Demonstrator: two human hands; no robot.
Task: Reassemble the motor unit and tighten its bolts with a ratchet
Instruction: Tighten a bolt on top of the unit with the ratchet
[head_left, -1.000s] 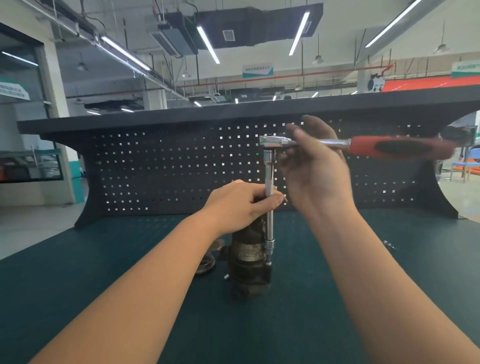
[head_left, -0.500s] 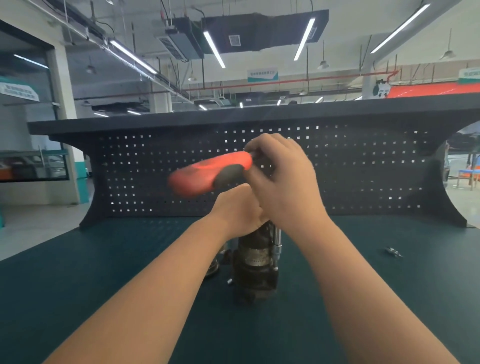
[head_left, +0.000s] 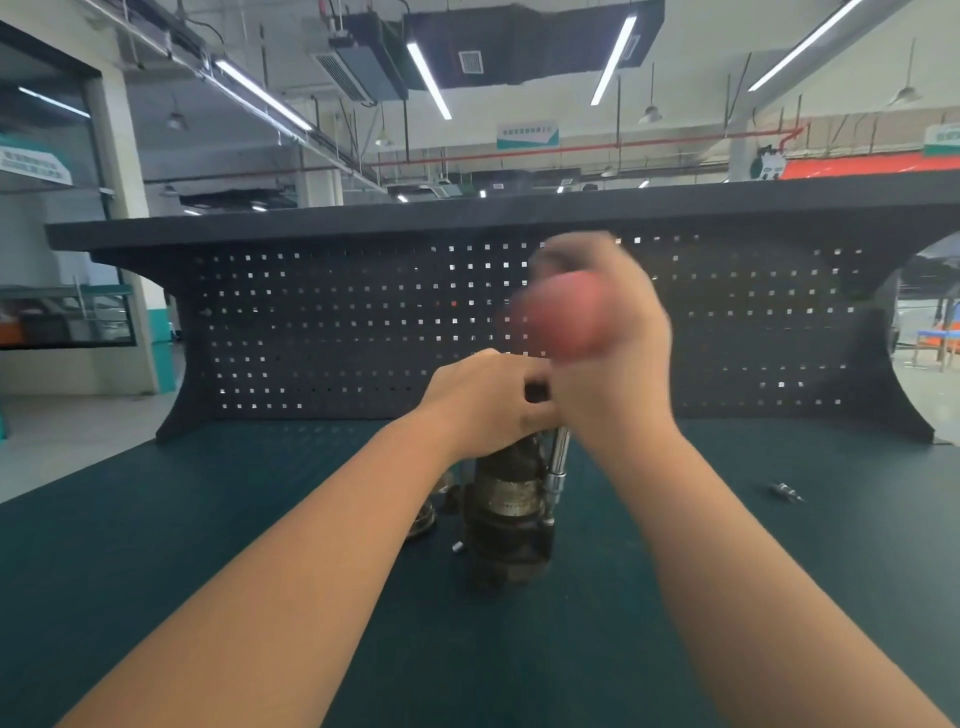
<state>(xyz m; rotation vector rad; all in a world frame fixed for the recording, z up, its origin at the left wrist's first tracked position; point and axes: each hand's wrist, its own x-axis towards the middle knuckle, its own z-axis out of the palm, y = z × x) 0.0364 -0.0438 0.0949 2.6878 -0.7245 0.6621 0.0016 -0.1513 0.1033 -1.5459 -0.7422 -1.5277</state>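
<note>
The dark, worn motor unit (head_left: 508, 512) stands upright on the green bench mat (head_left: 208, 545), near the middle. My left hand (head_left: 485, 400) grips its top from the left and hides it. A chrome extension bar (head_left: 557, 470) runs down the motor's right side to a bolt at its base. My right hand (head_left: 613, 338) holds the ratchet above the motor. The ratchet's red handle (head_left: 563, 314) is blurred by motion and points toward me.
A dark pegboard back panel (head_left: 337, 332) rises behind the bench. A small metal bit (head_left: 785, 490) lies on the mat to the right. A round metal part (head_left: 423, 514) and a small bolt (head_left: 457, 546) lie by the motor's left side.
The ratchet handle has swung from the far right, round to the left, and now points toward me. My left hand has stayed on the motor's top.
</note>
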